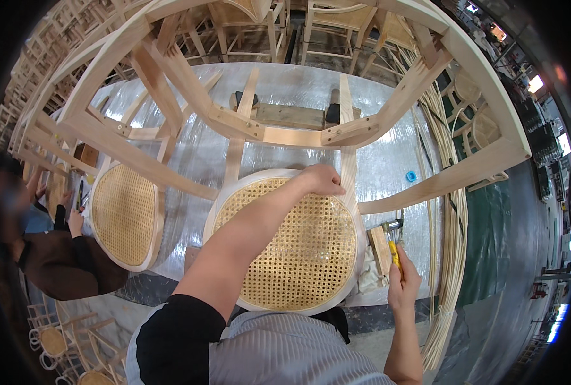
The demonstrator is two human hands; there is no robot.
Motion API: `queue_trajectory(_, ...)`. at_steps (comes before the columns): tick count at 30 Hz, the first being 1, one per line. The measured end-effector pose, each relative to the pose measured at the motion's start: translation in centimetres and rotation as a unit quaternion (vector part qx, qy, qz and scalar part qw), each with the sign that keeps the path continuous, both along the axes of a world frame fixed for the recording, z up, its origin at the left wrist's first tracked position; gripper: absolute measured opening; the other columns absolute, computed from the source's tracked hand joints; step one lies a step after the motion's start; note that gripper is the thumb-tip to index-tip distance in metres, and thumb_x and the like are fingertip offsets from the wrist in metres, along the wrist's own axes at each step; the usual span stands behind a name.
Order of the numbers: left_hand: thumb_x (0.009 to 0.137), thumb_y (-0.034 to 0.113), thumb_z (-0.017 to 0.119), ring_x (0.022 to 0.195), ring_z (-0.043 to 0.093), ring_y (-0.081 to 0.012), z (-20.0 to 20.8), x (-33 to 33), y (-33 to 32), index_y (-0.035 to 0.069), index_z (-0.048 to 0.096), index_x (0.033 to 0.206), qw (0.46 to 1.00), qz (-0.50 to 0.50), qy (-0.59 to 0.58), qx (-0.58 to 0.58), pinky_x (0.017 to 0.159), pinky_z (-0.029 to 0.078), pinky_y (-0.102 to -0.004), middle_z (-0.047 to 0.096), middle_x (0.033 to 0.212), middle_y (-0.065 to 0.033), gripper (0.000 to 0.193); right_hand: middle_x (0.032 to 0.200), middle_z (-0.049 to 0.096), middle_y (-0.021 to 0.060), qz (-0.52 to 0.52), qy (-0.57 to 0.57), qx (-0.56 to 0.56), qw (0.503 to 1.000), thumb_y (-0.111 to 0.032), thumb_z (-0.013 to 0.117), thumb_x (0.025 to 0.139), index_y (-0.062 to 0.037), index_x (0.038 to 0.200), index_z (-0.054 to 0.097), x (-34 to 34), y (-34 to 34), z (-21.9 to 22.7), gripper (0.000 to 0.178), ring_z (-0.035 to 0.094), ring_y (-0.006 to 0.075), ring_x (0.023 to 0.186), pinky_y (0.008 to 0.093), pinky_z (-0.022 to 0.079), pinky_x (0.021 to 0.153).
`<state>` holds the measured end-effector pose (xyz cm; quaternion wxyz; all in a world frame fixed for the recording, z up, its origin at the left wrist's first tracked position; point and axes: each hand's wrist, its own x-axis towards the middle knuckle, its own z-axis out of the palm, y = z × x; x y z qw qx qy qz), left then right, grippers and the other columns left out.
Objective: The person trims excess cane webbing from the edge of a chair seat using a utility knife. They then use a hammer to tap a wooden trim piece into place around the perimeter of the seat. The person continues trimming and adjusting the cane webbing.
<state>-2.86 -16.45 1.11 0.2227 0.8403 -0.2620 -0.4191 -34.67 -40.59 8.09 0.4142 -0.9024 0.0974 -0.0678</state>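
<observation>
A round woven-cane chair seat [292, 244] with a pale wooden rim lies before me, joined to a bare wooden chair frame [292, 136] that rises over the table. My left hand [324, 179] is closed at the seat's far rim, the arm stretched across the cane. Whatever is in its fingers is hidden. Right of the seat, my right hand [405, 285] grips a yellow-handled tool [396, 255] with a thin metal shaft; its exact kind is unclear. Its tip is beside a small wooden block [380, 250] and a dark metal cylindrical piece [393, 225].
Clear plastic sheeting [394, 163] covers the table. A blue ring [411, 176] lies on it, and long cane strips [449, 256] run down the right side. At left, a co-worker [67, 263] sits by another cane seat [124, 215]. Chairs [337, 19] stand beyond.
</observation>
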Motion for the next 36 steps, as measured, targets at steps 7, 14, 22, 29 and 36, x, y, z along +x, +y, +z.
queue_trajectory(7,0.092,0.067,0.072,0.098,0.077,-0.0318,-3.6,-3.4,-0.7,0.013,0.082,0.111,0.924,-0.002,-0.358,-0.133,0.091,0.057,-0.0432,0.08,0.096,-0.0127,0.058,0.132,0.072,0.0201,-0.092,-0.004,0.08,0.993,-0.007,0.057,0.107,0.0087,0.15,0.06,-4.9,-0.6,-2.0,0.045,0.07,0.0236,0.117,0.0347,0.052,0.104)
queue_trajectory(14,0.097,0.045,0.074,0.116,0.071,-0.0321,-0.7,-3.2,-0.8,0.015,0.081,0.11,0.981,0.094,-0.12,-0.118,0.099,0.054,-0.0432,0.078,0.122,-0.0089,0.033,0.141,0.07,0.0216,-0.095,-0.01,0.122,0.988,-0.004,0.058,0.107,0.0087,0.151,0.059,-5.2,-0.1,-3.3,0.046,0.067,0.0238,0.126,0.0347,0.05,0.109)
queue_trajectory(22,0.086,0.021,0.087,0.114,0.061,-0.0302,-2.7,-7.3,0.3,0.016,0.078,0.095,0.879,0.065,-0.349,-0.318,0.104,0.047,-0.0435,0.065,0.111,-0.0048,0.013,0.145,0.068,0.0203,-0.127,0.01,0.18,0.975,-0.005,0.058,0.109,0.0084,0.152,0.058,-6.1,-0.1,-4.8,0.045,0.064,0.0222,0.131,0.0341,0.048,0.112)
queue_trajectory(29,0.094,0.017,0.076,0.117,0.059,-0.0306,-2.3,-7.9,-1.0,0.013,0.073,0.101,0.864,-0.025,-0.428,-0.265,0.111,0.043,-0.047,0.063,0.111,-0.0063,0.009,0.128,0.072,0.0133,-0.141,0.005,0.177,0.974,-0.008,0.057,0.11,0.0062,0.153,0.058,-7.0,0.3,-6.0,0.045,0.065,0.0126,0.104,0.0273,0.052,0.092)
queue_trajectory(36,0.098,0.015,0.071,0.112,0.062,-0.0348,-2.7,-6.6,-0.3,0.009,0.069,0.105,0.913,0.1,-0.307,-0.25,0.104,0.048,-0.047,0.064,0.111,-0.0114,0.009,0.109,0.069,0.0044,-0.198,0.011,0.28,0.939,-0.007,0.056,0.11,0.0028,0.157,0.056,-7.1,0.7,-5.0,0.047,0.052,0.0049,0.077,0.0241,0.046,0.069)
